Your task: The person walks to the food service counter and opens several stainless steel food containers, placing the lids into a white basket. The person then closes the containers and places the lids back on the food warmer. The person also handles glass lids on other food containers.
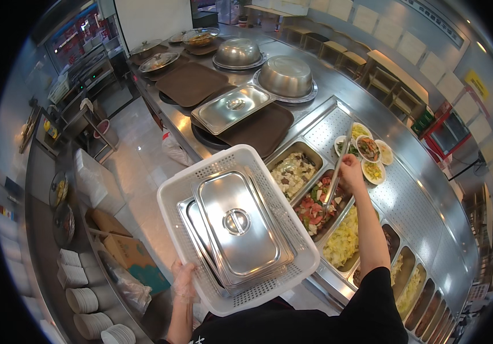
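Note:
My left hand (185, 279), in a clear plastic glove, grips the lower left rim of a white perforated plastic basket (287, 210). Several stainless steel pan lids (240, 189) lie stacked in the basket. In my right hand (349, 172) is a long metal utensil (338, 172), held at a slant; its lower end reaches into a steel pan of red and white chopped food (315, 210). A pan of white crumbly food (293, 170) sits on one side of it, a pan of yellow chopped food (342, 241) on the other. Small bowls of food (369, 148) cluster just beyond my right hand.
Brown trays (192, 81), a separate steel lid (233, 107) and two domed metal covers (285, 76) stand on the far counter. More food pans (410, 292) run toward the lower right. White stacked dishes (82, 300) line the left shelf. A cardboard box (132, 258) lies below it.

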The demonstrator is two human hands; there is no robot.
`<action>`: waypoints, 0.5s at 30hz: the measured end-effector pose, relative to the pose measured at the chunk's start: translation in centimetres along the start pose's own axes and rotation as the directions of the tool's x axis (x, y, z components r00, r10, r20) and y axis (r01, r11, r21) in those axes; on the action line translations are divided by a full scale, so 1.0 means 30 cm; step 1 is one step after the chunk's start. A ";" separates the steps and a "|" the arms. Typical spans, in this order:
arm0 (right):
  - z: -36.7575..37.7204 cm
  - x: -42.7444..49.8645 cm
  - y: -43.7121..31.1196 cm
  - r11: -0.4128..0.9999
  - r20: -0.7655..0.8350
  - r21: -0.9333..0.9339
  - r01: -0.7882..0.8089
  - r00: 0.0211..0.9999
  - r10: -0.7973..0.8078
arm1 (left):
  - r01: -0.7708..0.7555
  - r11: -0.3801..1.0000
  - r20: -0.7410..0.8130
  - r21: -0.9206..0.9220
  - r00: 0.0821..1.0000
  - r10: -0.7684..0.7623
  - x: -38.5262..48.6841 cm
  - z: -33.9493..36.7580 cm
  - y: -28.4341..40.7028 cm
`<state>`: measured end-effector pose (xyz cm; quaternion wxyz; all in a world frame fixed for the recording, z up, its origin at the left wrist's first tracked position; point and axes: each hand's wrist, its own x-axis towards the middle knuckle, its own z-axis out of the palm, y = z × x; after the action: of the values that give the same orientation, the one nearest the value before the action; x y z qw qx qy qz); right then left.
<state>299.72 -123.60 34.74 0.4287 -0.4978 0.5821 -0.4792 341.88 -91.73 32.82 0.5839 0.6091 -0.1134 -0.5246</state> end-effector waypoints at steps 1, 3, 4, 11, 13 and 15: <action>-0.032 -0.020 -0.023 0.997 -0.005 0.076 -0.007 1.000 0.007 | -0.003 1.000 0.016 -0.003 1.000 0.003 -0.001 0.001 0.002; -0.077 -0.059 -0.071 0.992 -0.030 0.034 0.118 0.993 -0.117 | -0.044 0.998 -0.008 -0.052 0.999 0.043 -0.002 0.011 -0.001; -0.091 -0.077 -0.092 0.989 -0.054 0.074 0.129 0.991 -0.126 | -0.065 0.995 -0.019 -0.076 0.998 0.063 -0.006 0.015 -0.003; -0.147 -0.142 -0.189 0.971 -0.052 0.126 0.205 0.978 -0.200 | -0.106 0.990 -0.003 -0.089 0.994 0.106 -0.012 0.030 -0.009; -0.150 -0.145 -0.196 0.964 -0.055 0.149 0.218 0.976 -0.212 | -0.124 0.989 -0.017 -0.075 0.992 0.123 -0.007 0.028 -0.012; -0.151 -0.147 -0.198 0.961 -0.061 0.160 0.224 0.974 -0.216 | -0.137 0.987 0.008 -0.089 0.990 0.138 -0.003 0.023 -0.018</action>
<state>296.91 -118.91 41.47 0.4002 -0.5115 0.4903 -0.5813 341.05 -91.93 32.58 0.6444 0.5697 -0.1360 -0.4917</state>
